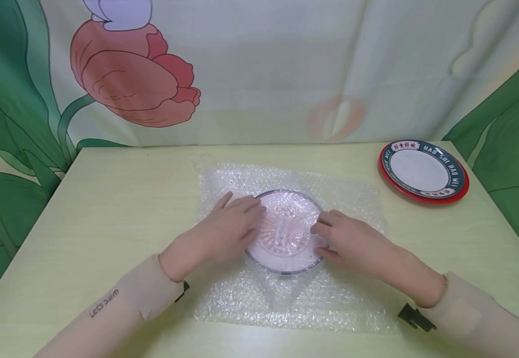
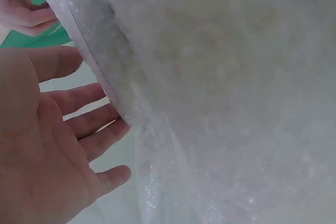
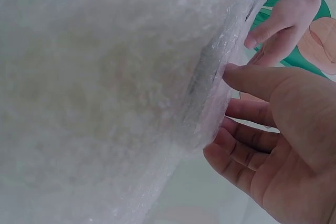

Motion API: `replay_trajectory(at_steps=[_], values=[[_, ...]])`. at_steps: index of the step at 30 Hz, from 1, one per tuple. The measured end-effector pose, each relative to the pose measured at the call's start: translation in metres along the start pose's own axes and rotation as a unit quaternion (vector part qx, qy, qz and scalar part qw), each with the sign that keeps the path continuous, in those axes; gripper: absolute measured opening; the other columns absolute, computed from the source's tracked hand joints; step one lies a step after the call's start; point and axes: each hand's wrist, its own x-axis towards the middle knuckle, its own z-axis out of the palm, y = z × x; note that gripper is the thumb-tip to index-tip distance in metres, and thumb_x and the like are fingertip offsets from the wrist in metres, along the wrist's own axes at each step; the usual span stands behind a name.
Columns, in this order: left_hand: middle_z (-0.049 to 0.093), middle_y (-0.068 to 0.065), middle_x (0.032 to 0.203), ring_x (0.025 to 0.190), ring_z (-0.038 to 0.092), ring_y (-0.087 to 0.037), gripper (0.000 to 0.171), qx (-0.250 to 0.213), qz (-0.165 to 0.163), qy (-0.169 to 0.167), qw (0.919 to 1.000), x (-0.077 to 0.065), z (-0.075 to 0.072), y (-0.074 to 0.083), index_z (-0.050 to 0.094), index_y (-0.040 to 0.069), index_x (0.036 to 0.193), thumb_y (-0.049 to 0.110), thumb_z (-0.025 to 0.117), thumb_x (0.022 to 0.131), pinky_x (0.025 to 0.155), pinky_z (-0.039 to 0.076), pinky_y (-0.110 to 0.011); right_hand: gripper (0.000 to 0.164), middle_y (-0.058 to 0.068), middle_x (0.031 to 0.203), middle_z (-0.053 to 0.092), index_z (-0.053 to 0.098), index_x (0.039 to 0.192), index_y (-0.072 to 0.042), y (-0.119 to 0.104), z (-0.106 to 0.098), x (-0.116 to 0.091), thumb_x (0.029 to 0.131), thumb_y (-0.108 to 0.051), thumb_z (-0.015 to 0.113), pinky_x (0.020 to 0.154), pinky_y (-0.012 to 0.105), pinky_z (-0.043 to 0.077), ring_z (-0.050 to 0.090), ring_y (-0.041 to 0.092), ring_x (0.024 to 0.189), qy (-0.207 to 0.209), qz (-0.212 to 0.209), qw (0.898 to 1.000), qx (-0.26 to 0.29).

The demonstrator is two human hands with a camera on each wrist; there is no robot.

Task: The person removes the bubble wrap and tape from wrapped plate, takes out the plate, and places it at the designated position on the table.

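Observation:
A round white plate (image 1: 281,261) with a dark rim and a pinkish fan pattern lies near the middle of the table. Under and around it spreads clear bubble wrap (image 1: 241,308); a shiny layer seems to lie over the plate's upper part. My left hand (image 1: 225,226) rests with loosely extended fingers at the plate's left edge. At the right edge, my right hand (image 1: 353,243) touches the plate and wrap with bent fingers, the thumb apart from them. In the right wrist view, the fingertips (image 3: 212,153) meet the bubble wrap (image 3: 105,103) along the edge.
Two stacked plates, a green-rimmed one (image 1: 416,169) over a red one (image 1: 384,174), stand at the table's back right. A flower-printed curtain (image 1: 259,74) hangs behind the pale table (image 1: 120,219).

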Motion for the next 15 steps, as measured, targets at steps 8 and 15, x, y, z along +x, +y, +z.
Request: replay_trajectory(at_steps=[8,15], values=[[0.054,-0.011,0.140,0.138,0.043,-0.032,0.043,0.001,0.004,0.038,0.9993,0.0048,-0.0041,-0.0052,0.055,0.007,0.144,0.026,0.059,0.105,0.120,0.014,-0.063,0.028,0.005,0.102,0.061,0.072,0.108,-0.004,0.0001,0.0001,0.0011,0.087,-0.017,0.084,0.079,0.035,0.056,0.059,0.021,0.095,-0.008,0.001,1.000,0.005],[0.063,-0.008,0.120,0.119,0.056,-0.030,0.028,-0.027,0.024,0.066,0.9972,0.0062,-0.0100,-0.0064,0.070,0.007,0.125,0.024,0.062,0.104,0.110,0.039,-0.051,0.027,0.004,0.102,0.061,0.072,0.108,-0.004,0.0004,0.0003,0.0015,0.087,-0.018,0.083,0.080,0.035,0.056,0.058,0.021,0.095,-0.014,0.004,1.000,0.004]])
